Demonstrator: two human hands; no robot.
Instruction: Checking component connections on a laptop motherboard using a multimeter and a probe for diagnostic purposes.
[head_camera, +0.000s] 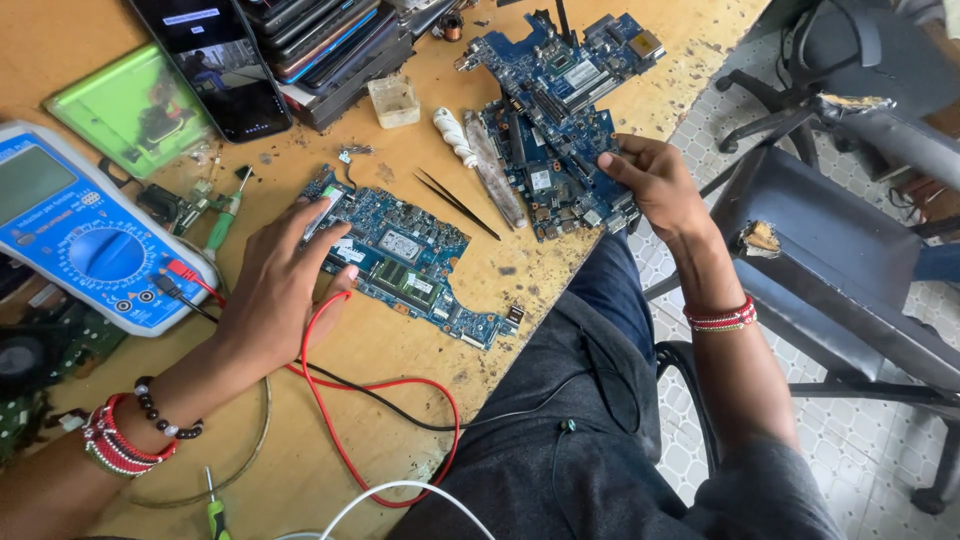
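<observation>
- Grey-green rectangular display of the blue handheld multimeter (30, 180), far left on the wooden bench, blank.
- Glossy black phone screen (215, 62), top left, lit strip at its upper edge (reflections across the glass).
- Small white rectangular stickers on the blue circuit board (401, 245), bench centre.

Left hand (275, 290) on small blue circuit board (405, 255), right hand (655, 180) gripping larger board (560, 165)

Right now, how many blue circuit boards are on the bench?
3: one under the left hand, board; one gripped by the right hand, board; one behind it. Others may be hidden.
</observation>
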